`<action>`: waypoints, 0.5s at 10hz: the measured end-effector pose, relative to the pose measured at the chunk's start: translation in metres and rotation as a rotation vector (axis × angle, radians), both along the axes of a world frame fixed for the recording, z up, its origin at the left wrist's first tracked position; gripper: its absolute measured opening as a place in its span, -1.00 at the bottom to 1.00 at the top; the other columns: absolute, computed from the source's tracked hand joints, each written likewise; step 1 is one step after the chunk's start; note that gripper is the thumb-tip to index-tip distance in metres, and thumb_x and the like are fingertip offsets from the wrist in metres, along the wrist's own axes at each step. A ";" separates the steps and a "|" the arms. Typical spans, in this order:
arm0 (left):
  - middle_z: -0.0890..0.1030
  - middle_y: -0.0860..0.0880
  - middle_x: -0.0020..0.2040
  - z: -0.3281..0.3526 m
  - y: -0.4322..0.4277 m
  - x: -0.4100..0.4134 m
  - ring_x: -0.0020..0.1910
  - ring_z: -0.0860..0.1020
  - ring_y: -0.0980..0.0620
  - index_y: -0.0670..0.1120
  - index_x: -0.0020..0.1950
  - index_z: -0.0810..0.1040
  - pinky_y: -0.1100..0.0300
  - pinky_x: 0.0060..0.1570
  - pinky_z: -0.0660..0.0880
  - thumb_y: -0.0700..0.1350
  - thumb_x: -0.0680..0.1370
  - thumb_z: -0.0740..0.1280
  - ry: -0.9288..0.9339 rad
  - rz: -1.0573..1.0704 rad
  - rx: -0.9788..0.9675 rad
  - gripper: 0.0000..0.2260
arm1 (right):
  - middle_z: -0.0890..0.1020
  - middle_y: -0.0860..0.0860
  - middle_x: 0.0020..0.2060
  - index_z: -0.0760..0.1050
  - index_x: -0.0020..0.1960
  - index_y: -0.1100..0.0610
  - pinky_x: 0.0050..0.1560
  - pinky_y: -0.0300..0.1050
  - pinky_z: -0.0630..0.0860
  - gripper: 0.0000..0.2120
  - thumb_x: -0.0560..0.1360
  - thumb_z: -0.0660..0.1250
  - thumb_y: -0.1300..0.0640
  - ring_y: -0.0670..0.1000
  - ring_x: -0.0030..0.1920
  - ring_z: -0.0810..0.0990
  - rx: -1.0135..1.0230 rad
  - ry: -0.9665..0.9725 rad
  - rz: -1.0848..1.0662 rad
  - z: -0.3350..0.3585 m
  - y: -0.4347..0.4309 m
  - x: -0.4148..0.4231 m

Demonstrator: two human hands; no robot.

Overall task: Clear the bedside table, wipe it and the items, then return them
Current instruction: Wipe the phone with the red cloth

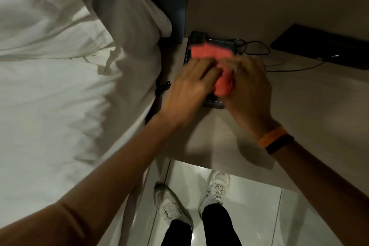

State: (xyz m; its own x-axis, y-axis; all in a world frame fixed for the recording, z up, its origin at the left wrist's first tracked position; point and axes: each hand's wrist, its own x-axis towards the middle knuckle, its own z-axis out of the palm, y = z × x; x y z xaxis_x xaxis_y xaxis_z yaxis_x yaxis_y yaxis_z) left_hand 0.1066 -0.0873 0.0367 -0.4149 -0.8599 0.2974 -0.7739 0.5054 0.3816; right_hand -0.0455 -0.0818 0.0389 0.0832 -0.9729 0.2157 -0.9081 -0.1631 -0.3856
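On the bedside table (309,106), at its left edge beside the bed (60,106), a dark telephone (197,37) lies flat, its length running from the back wall toward the person. A coral-pink cloth (211,52) is spread over the middle of the telephone; only the far end and the near corner of the set are exposed.

Hand positions (both are motion-blurred):

- Left hand (189,86): reaches in from the bed side. Its fingers lie straight and close together, flat on the cloth over the telephone.
- Right hand (248,90): sits just right of the left hand, above the telephone's right edge. A bunched fold of the cloth runs down between the two hands and touches the thumb side of this hand. Whether its fingers close round the fold cannot be told through the blur.

The right wrist carries an orange band (272,136) with a black band (280,144) directly behind it.

A coiled cord (162,87) hangs in the gap between table and mattress. Thin black cables (241,49) loop on the tabletop behind the telephone and run right toward a flat black device (323,46) against the back wall, well apart from the hands.

Below the front edge of the table, two white sneakers (216,187) stand on glossy pale floor tiles (255,205). White pillows (40,16) lie at the head of the bed.
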 end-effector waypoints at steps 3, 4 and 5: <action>-0.10 -0.22 0.63 -0.038 -0.064 0.019 0.61 -0.03 -0.24 -0.14 0.63 -0.14 -0.10 0.58 0.09 -0.02 0.41 0.55 -0.185 0.105 0.659 0.05 | -0.05 0.18 0.63 -0.04 0.63 0.20 0.56 0.31 0.10 0.15 0.32 0.59 -0.11 0.22 0.63 -0.04 0.750 0.301 0.167 0.005 -0.080 -0.008; -0.31 -0.15 0.62 -0.047 -0.060 0.026 0.63 -0.11 -0.18 -0.10 0.61 -0.30 -0.13 0.54 0.21 -0.02 0.27 0.66 -0.229 0.015 0.762 0.29 | -0.07 0.24 0.63 -0.10 0.62 0.27 0.59 0.20 -0.07 0.01 0.47 0.49 -0.03 0.25 0.63 -0.07 0.740 0.277 0.170 -0.011 -0.081 -0.010; -0.37 -0.12 0.60 -0.051 -0.055 0.024 0.63 -0.13 -0.15 -0.11 0.60 -0.32 -0.13 0.49 0.29 -0.06 0.21 0.69 -0.269 0.010 0.714 0.35 | -0.14 0.17 0.64 -0.18 0.64 0.16 0.59 0.24 -0.14 0.17 0.37 0.54 -0.16 0.23 0.64 -0.16 0.637 0.279 0.228 -0.025 -0.082 -0.005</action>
